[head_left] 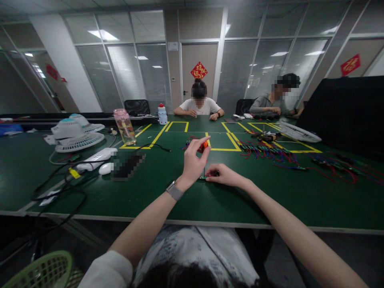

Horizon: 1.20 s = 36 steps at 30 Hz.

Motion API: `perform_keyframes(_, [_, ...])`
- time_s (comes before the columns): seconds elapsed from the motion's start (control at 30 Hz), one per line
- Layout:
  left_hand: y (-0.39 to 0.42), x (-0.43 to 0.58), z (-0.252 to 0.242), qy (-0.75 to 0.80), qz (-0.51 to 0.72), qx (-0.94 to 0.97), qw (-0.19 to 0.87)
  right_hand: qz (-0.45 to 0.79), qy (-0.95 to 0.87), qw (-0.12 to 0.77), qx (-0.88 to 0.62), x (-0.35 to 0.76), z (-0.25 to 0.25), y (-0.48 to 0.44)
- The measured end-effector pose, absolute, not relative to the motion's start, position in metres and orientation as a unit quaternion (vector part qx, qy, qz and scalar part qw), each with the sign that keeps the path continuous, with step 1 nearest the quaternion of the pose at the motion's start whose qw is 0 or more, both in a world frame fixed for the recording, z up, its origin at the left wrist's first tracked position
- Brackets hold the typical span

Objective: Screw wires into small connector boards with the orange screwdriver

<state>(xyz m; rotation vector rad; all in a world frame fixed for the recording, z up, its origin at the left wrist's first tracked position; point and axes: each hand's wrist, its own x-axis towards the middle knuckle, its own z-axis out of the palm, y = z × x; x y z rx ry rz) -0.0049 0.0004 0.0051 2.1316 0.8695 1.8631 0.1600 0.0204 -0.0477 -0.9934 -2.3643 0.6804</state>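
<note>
My left hand is closed around the orange-and-dark handle of a screwdriver, a watch on its wrist. The tool stands nearly upright, its thin shaft pointing down at a small green circuit board. Whether the tip touches a screw is too small to see. Low on the table, my right hand pinches the board's right side between thumb and fingers. Part of the board is hidden by the fingers. Behind my left hand, more wired boards partly show.
Wired circuit boards are heaped to the right. On the left are a pink bottle, white fans, a power strip, a mouse and cables. Two people sit across the green table. A dark screen stands right.
</note>
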Motion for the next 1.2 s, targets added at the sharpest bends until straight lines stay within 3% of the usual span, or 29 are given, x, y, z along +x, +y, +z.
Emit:
perform_keyframes(0.13, [-0.0018, -0.0055, 0.0073, 0.311, 0.629, 0.71, 0.062, 0.25, -0.865, 0.243, -0.361, 0.1604, -0.0479, 0.0206])
perform_keyframes(0.4, [0.0032, -0.006, 0.002, 0.292, 0.625, 0.713, 0.125, 0.254, -0.862, 0.245, -0.363, 0.1603, -0.0493, 0.0213])
perform_keyframes(0.63, [-0.0021, -0.006, 0.0065, 0.307, 0.636, 0.706, 0.055, 0.262, -0.861, 0.243, -0.362, 0.1604, -0.0496, 0.0215])
perform_keyframes(0.9, [-0.0002, -0.0069, 0.0055, 0.288, 0.627, 0.716, 0.1, 0.256, -0.863, 0.243, -0.362, 0.1605, -0.0489, 0.0214])
perform_keyframes(1.2, [-0.0021, -0.0065, 0.0067, 0.313, 0.633, 0.705, 0.064, 0.26, -0.86, 0.246, -0.363, 0.1607, -0.0494, 0.0214])
